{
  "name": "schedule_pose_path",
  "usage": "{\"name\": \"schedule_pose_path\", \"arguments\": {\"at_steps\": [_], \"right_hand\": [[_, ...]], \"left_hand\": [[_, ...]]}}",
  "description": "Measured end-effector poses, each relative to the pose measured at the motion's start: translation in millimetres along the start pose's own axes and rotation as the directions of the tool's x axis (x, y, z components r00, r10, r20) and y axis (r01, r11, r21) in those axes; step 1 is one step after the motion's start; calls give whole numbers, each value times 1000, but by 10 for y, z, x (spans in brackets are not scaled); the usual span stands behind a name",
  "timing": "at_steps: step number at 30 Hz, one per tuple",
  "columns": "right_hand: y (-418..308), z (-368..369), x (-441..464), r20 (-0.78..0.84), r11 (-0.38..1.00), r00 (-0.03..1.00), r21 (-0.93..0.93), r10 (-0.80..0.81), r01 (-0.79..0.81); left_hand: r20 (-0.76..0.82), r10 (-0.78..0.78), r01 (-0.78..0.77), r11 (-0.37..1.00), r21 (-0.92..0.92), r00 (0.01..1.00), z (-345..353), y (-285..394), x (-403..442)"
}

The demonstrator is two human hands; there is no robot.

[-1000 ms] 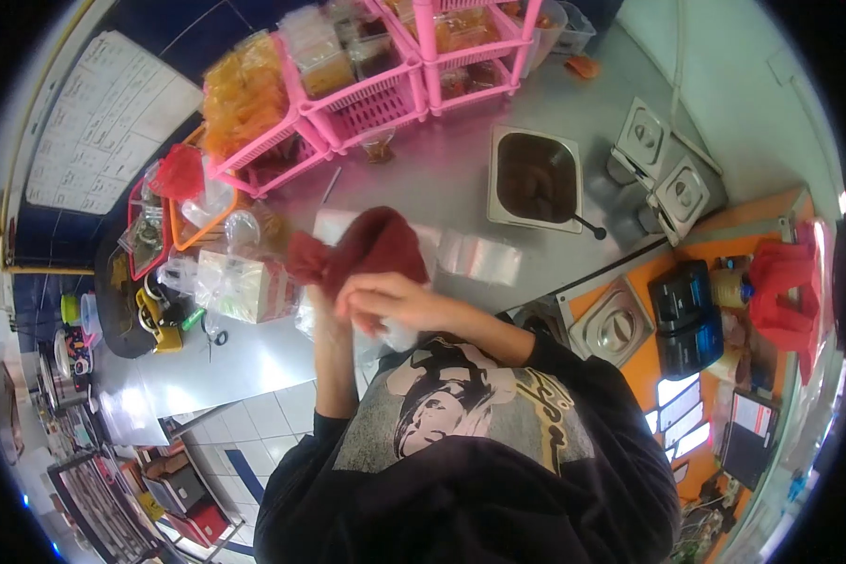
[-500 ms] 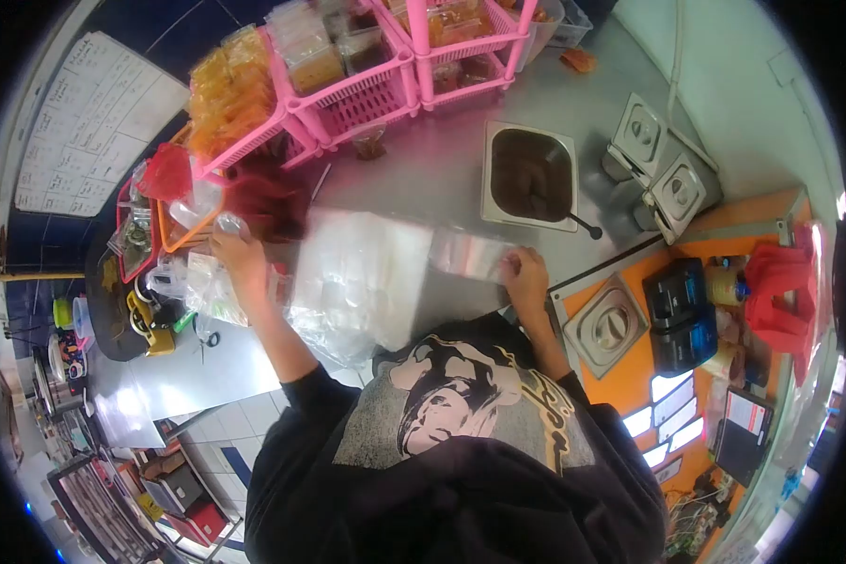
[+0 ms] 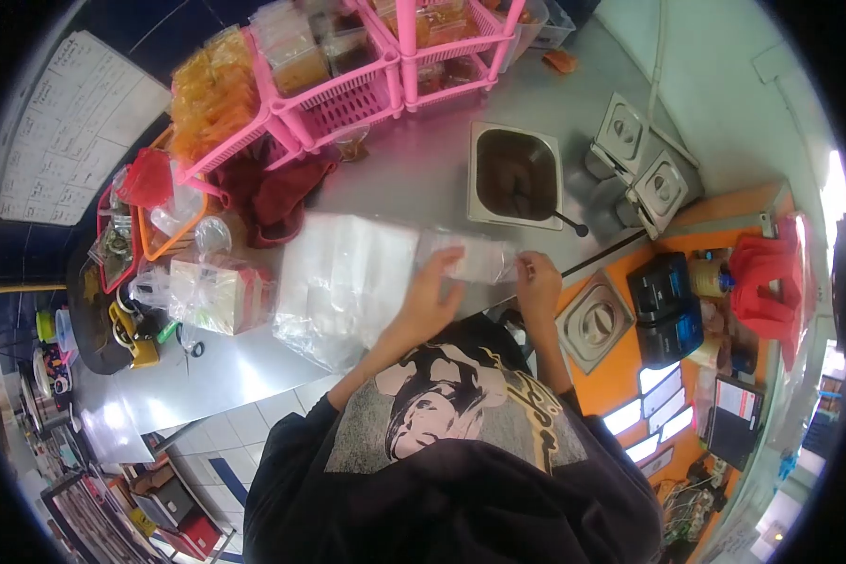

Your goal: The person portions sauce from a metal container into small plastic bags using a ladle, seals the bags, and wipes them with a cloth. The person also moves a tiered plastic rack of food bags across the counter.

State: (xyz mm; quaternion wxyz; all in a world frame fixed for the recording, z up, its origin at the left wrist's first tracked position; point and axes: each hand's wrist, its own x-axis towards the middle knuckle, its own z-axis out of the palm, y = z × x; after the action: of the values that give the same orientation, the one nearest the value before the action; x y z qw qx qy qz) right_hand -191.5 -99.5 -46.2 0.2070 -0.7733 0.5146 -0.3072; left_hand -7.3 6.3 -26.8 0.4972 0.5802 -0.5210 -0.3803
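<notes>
Small clear plastic bags [image 3: 479, 258] lie flat on the steel counter in front of me. My right hand [image 3: 539, 285] pinches their right end between thumb and fingertips. My left hand [image 3: 430, 299] reaches over their left end, thumb apart from the fingers, with nothing visibly gripped. Just left of it is a thick stack of larger clear plastic bags [image 3: 343, 273]. Beyond the small bags sits a square steel container [image 3: 475, 188] of dark brown sauce, a ladle handle [image 3: 573, 226] sticking out over its rim.
Pink baskets [image 3: 348, 117] with packed pouches stand at the back. On the left are a dark red cloth [image 3: 277, 202], an orange basket [image 3: 183, 240], a wrapped box [image 3: 218, 296], a yellow tape dispenser [image 3: 133, 338] and scissors [image 3: 195, 350]. Steel lids [image 3: 597, 322] lie to the right.
My left hand has come across from beside the orange basket on the left to the small bags. My right hand stays at their right end. The whole view has shifted slightly.
</notes>
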Motion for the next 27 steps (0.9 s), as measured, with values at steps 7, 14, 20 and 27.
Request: {"name": "schedule_pose_path", "arguments": {"at_steps": [7, 14, 20, 27], "right_hand": [[-560, -515, -159, 215, 863, 963, 442, 161, -243], [-610, -365, -148, 117, 821, 963, 504, 243, -268], [-420, -517, -80, -2, 866, 995, 494, -96, 84], [-1203, -360, -137, 238, 918, 949, 382, -209, 107]], "left_hand": [[291, -287, 401, 761, -510, 913, 187, -95, 37], [202, -332, 380, 659, -649, 921, -54, 68, -4], [-76, -384, 290, 799, -527, 920, -193, 75, -48], [-56, -301, 229, 822, -521, 952, -134, 189, 10]]}}
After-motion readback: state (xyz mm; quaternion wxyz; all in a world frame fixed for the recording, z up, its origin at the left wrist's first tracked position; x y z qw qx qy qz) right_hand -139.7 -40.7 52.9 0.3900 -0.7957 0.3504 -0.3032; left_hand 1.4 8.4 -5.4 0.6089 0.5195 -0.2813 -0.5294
